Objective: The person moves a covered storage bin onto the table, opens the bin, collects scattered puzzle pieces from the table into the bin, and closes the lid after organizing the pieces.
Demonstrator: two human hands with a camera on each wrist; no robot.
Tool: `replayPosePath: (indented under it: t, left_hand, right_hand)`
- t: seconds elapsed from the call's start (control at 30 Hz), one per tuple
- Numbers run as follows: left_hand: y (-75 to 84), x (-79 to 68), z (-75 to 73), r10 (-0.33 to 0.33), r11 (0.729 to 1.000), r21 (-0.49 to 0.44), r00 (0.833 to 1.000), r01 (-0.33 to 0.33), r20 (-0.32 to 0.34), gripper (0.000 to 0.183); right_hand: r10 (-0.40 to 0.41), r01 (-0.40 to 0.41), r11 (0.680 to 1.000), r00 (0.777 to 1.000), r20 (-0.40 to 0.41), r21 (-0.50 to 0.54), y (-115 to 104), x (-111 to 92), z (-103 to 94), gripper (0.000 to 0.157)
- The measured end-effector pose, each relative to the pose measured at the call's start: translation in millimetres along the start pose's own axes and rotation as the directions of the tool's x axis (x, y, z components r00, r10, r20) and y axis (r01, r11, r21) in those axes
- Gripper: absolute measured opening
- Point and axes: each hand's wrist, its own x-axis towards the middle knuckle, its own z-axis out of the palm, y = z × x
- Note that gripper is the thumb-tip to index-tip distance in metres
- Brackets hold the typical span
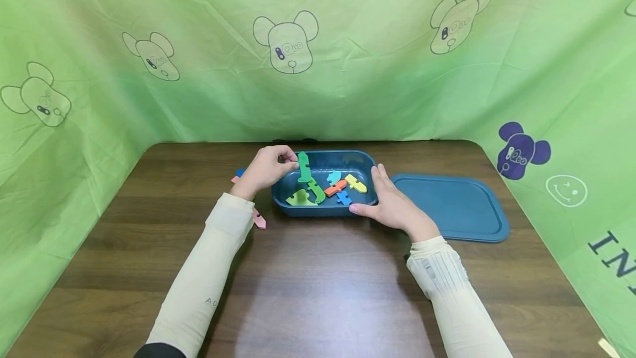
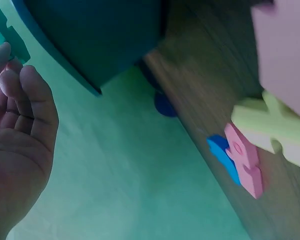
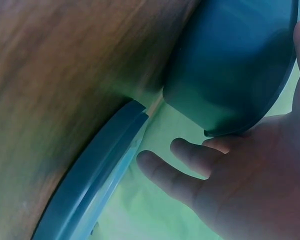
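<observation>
My left hand (image 1: 265, 170) pinches a green puzzle piece (image 1: 304, 167) between thumb and fingertips, above the left part of a dark blue box (image 1: 318, 212). The left wrist view shows part of that piece at its upper left edge. Inside the box lie an orange piece (image 1: 335, 188), a yellow piece (image 1: 355, 183), a blue piece (image 1: 344, 198), a light blue piece (image 1: 334, 177), a lime piece (image 1: 299, 198) and another green piece (image 1: 318, 192). My right hand (image 1: 397, 206) rests against the box's right end, fingers fairly straight and spread, thumb at the front rim.
A flat blue lid (image 1: 449, 209) lies on the wooden table (image 1: 318, 286) right of the box. Left of the box, partly behind my left arm, are a pink piece (image 2: 247, 162), a blue piece (image 2: 221, 154) and a pale yellow-green piece (image 2: 265, 125). Green printed cloth (image 1: 348, 104) hangs behind.
</observation>
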Motion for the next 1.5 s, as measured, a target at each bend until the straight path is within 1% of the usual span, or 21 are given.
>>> replayPosePath:
  t: [0.17, 0.4, 0.67, 0.87, 1.07, 1.23, 1.33, 1.5]
  left_hand:
    - [9.7, 7.8, 10.8, 0.006, 1.0, 0.018, 1.0, -0.007, 0.019, 0.007]
    - [21.3, 19.3, 21.3, 0.054, 0.997, 0.055, 0.998, -0.055, 0.027, 0.008]
    - [36.7, 30.6, 23.4, 0.065, 0.997, 0.048, 0.996, -0.068, 0.063, 0.007]
    - [47.4, 41.1, 22.4, 0.085, 0.996, 0.021, 0.994, -0.087, 0.072, 0.007]
    - [51.1, 51.2, 22.8, 0.099, 0.995, 0.014, 0.992, -0.1, 0.081, 0.006]
    - [52.4, 57.5, 23.5, 0.127, 0.992, 0.012, 0.989, -0.129, 0.077, 0.006]
    - [53.6, 61.2, 26.8, 0.139, 0.99, -0.003, 0.987, -0.14, 0.084, 0.006]
    - [57.1, 67.2, 33.6, 0.131, 0.991, -0.006, 0.986, -0.131, 0.106, 0.006]
  right_hand:
    - [0.0, 0.0, 1.0, 1.0, -0.004, 0.0, 1, 0, -0.9, 0.125]
    - [-0.003, 0.003, 1.0, 1.0, -0.009, 0.003, 3, 1, -1.2, 0.123]
    - [-0.001, 0.001, 1.0, 1.0, -0.004, -0.005, 2, 1, -1.9, 0.125]
    - [0.0, 0.0, 1.0, 1.0, -0.005, -0.002, 1, 0, -2.6, 0.124]
    - [0.002, -0.002, 1.0, 1.0, -0.002, 0.004, -1, -1, -2.2, 0.125]
    - [0.007, -0.007, 1.0, 1.0, -0.001, 0.009, -1, -2, -1.8, 0.125]
    - [0.005, -0.005, 1.0, 1.0, -0.003, 0.01, -1, -2, -1.8, 0.123]
    - [-0.001, 0.001, 1.0, 1.0, -0.005, 0.011, -2, -3, -1.4, 0.12]
